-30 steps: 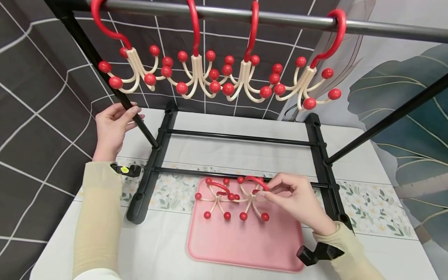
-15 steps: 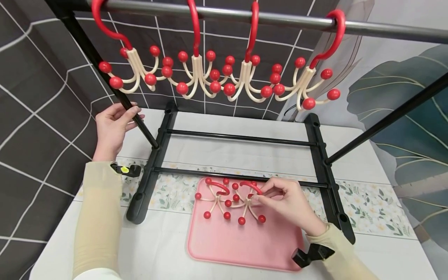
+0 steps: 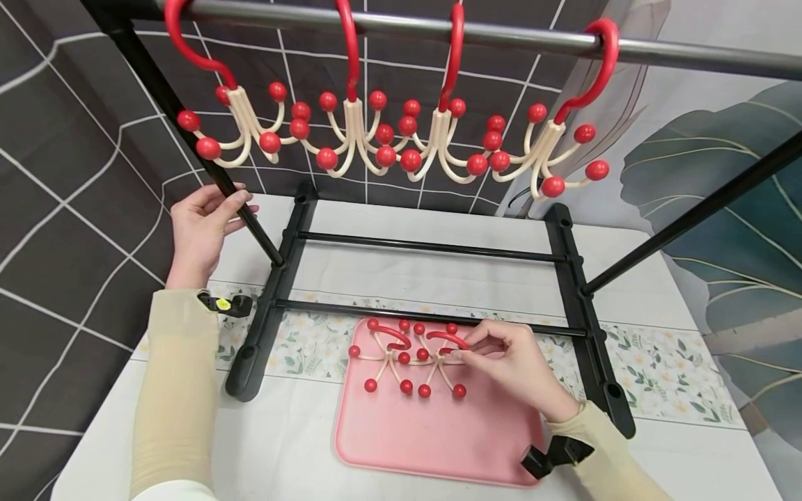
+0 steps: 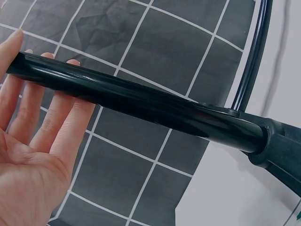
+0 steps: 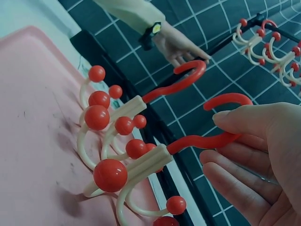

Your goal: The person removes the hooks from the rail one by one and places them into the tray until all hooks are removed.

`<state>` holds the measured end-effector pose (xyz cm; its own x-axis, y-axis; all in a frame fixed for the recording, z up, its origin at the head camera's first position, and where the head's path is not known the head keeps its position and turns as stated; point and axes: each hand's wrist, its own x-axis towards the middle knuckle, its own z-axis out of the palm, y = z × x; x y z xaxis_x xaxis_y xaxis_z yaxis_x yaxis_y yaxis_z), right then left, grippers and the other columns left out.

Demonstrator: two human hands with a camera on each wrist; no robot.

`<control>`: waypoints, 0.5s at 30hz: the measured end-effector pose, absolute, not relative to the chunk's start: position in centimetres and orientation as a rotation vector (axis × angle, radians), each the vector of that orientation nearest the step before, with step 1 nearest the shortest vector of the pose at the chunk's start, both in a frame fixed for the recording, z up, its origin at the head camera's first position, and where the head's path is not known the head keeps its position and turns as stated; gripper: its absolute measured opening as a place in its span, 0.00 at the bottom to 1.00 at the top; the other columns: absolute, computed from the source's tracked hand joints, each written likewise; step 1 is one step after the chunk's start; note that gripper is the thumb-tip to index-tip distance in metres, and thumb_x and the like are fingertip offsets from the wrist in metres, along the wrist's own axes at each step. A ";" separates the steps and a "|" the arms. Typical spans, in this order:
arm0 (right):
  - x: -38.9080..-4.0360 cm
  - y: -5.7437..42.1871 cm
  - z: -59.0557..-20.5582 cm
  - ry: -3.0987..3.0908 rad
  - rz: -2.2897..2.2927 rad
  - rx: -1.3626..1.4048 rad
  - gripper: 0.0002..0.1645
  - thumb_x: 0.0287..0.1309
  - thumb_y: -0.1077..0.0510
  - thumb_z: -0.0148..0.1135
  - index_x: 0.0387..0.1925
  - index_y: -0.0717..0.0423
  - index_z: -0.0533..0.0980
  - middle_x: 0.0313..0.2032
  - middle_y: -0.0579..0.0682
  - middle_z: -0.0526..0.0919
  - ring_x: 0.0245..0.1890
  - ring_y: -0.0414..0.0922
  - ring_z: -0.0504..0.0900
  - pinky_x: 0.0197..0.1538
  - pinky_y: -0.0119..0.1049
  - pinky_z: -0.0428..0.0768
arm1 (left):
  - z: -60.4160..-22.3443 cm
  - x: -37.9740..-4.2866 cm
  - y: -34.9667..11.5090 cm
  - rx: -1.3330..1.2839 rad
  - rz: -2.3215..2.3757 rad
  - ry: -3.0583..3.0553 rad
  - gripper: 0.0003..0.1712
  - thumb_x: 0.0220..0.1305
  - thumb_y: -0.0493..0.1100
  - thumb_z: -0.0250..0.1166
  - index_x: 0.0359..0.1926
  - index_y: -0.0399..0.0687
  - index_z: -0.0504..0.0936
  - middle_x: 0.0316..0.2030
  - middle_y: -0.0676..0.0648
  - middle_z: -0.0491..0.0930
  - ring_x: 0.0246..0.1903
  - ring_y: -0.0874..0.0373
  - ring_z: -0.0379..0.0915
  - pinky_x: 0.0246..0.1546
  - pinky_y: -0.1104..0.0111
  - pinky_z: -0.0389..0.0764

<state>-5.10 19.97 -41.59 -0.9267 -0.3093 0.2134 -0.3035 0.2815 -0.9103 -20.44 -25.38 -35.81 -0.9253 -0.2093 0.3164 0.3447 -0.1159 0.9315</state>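
My right hand (image 3: 510,365) pinches the red hook of a claw hanger (image 5: 153,159) between thumb and fingers. This hanger has cream curved arms tipped with red balls; it stands over the pink tray (image 3: 438,445), hook up. Close on its left is a matching hanger (image 3: 390,355), also upright on the tray, their ball tips nearly meeting. At the left, my left hand (image 3: 197,233) holds the rack's slanting black post (image 4: 141,100), thumb on one side and fingers extended behind it.
Several matching hangers (image 3: 354,122) hang in a row from the metal top rail (image 3: 401,24). The rack's lower crossbar (image 3: 351,307) runs just behind the tray. Dark tiled cloth (image 3: 63,264) stands behind and left; a white cloth (image 3: 282,445) covers the table.
My right hand has shifted slightly left with its hanger, which has turned a little and now sits nearer the other one. The left hand stays on the post.
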 end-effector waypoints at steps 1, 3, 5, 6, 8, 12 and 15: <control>-5.1 20.0 -41.6 2.511 -1.782 -0.597 0.11 0.51 0.73 0.76 0.32 0.58 0.84 0.35 0.52 0.86 0.31 0.45 0.88 0.35 0.39 0.88 | -35.8 -20.4 -25.4 -0.150 -2.100 -1.798 0.16 0.62 0.32 0.73 0.50 0.30 0.85 0.38 0.43 0.87 0.35 0.54 0.88 0.39 0.69 0.86; -5.1 20.1 -41.6 2.504 -1.783 -0.591 0.11 0.51 0.74 0.76 0.32 0.59 0.83 0.35 0.52 0.86 0.31 0.45 0.88 0.35 0.39 0.88 | -35.8 -20.4 -25.4 -0.150 -2.100 -1.797 0.16 0.62 0.32 0.73 0.50 0.29 0.85 0.38 0.42 0.87 0.35 0.54 0.88 0.39 0.69 0.86; -5.1 20.1 -41.5 2.491 -1.790 -0.582 0.10 0.51 0.73 0.76 0.33 0.60 0.83 0.35 0.53 0.86 0.32 0.45 0.88 0.35 0.40 0.88 | -35.8 -20.4 -25.4 -0.149 -2.104 -1.795 0.16 0.62 0.33 0.73 0.50 0.29 0.85 0.38 0.42 0.87 0.35 0.54 0.88 0.39 0.69 0.86; -5.1 20.1 -41.4 2.482 -1.795 -0.578 0.10 0.51 0.73 0.76 0.33 0.61 0.83 0.35 0.53 0.87 0.32 0.46 0.89 0.36 0.40 0.88 | -35.8 -20.4 -25.4 -0.148 -2.102 -1.796 0.16 0.61 0.33 0.74 0.49 0.29 0.85 0.38 0.42 0.87 0.35 0.54 0.88 0.38 0.69 0.86; -5.1 20.2 -41.3 2.455 -1.814 -0.560 0.11 0.51 0.72 0.77 0.35 0.61 0.84 0.36 0.54 0.87 0.33 0.47 0.89 0.37 0.42 0.88 | -35.8 -20.4 -25.4 -0.147 -2.108 -1.794 0.16 0.61 0.33 0.74 0.49 0.30 0.85 0.38 0.42 0.87 0.35 0.54 0.88 0.39 0.69 0.86; -5.2 20.5 -40.5 2.445 -1.831 -0.531 0.14 0.50 0.71 0.78 0.40 0.60 0.85 0.40 0.55 0.87 0.37 0.48 0.89 0.41 0.44 0.88 | -35.8 -20.3 -25.4 -0.143 -2.113 -1.793 0.16 0.61 0.33 0.74 0.49 0.30 0.85 0.38 0.42 0.86 0.35 0.54 0.88 0.39 0.69 0.86; -5.4 21.1 -39.3 2.501 -1.824 -0.524 0.16 0.50 0.69 0.79 0.43 0.59 0.86 0.42 0.55 0.88 0.41 0.49 0.89 0.43 0.43 0.87 | -35.7 -20.3 -25.3 -0.136 -2.111 -1.797 0.16 0.61 0.33 0.74 0.49 0.30 0.85 0.38 0.42 0.87 0.35 0.54 0.88 0.38 0.69 0.86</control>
<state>-5.35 21.06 -39.26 -0.9444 -0.2667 0.1924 -0.2647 0.2694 -0.9260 -20.28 -25.31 -35.74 -0.9290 -0.2108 0.3041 0.3338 -0.1229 0.9346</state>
